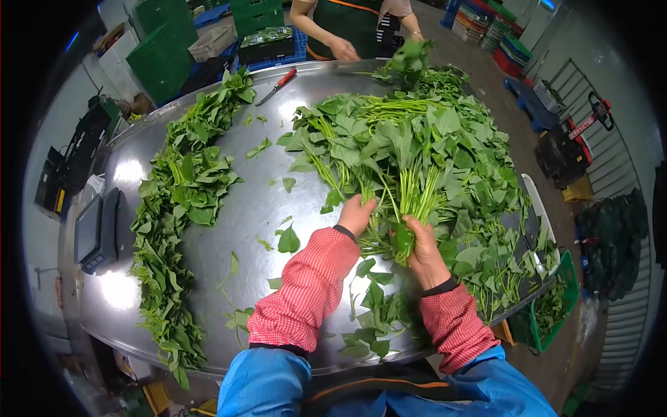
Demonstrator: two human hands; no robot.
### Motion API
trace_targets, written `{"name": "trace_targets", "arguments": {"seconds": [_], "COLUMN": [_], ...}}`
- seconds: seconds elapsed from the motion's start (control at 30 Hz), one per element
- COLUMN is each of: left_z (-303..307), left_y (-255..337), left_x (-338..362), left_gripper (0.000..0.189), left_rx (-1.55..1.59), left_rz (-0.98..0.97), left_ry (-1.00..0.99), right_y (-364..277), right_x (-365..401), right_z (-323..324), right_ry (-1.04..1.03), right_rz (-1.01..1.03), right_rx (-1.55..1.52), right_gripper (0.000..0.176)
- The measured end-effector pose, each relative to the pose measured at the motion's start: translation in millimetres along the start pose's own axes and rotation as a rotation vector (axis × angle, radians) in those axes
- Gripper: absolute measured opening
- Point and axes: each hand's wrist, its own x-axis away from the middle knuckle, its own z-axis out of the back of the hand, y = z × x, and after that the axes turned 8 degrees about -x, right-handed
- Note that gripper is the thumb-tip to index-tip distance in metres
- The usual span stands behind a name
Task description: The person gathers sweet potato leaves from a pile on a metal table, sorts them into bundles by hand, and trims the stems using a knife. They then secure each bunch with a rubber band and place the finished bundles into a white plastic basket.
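My right hand (425,254) is closed around the lower stems of a bunch of leafy greens (419,191), its thumb lying across them. The leaves of this bunch point away from me, over the large pile of leafy greens (479,139). Just to the left, my left hand (356,214) has its fingers curled around some stems at the pile's near edge; its fingertips are partly hidden by the greens. Loose leaves and cut stems (375,306) lie below and between my forearms on the metal table (222,278).
Bundled greens (184,181) form a long row on the left. A red-handled knife (278,86) lies near the far edge. Across the table, a co-worker's hand (342,50) is near the edge. A scale (97,233) stands far left; a green crate (566,295) sits right.
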Motion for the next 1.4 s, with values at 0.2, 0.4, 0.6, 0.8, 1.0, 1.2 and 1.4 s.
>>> {"name": "trace_targets", "arguments": {"seconds": [0.2, 0.4, 0.6, 0.8, 1.0, 1.2, 1.4], "left_z": [8, 45, 60, 38, 18, -37, -98], "left_y": [11, -20, 36, 48, 50, 105, 127], "left_x": [134, 233, 275, 254, 261, 231, 212], "left_gripper": [0.032, 0.029, 0.031, 0.036, 0.056, 0.064, 0.067], "left_rx": [0.059, 0.281, -0.340, -0.148, -0.698, -1.165, -1.027], "left_rz": [-0.044, -0.066, -0.301, -0.129, -0.456, -0.940, -0.880], "left_ry": [0.178, 0.012, 0.018, 0.080, 0.009, -0.339, -0.392], "right_y": [39, 43, 49, 69, 32, -17, -55], "right_x": [20, 108, 131, 109, 132, 144, 124], "right_z": [-19, -52, -36, 76, 98, 104, 173], "right_ry": [-0.185, -0.497, -0.642, -0.196, -0.231, -0.630, -0.883], "right_rz": [0.210, -0.054, -0.106, -0.762, -0.853, -0.808, -0.127], "right_rx": [0.509, 0.989, 0.920, -0.408, -0.341, 0.072, 1.006], "right_gripper": [0.039, 0.068, 0.054, 0.044, 0.050, 0.028, 0.038]}}
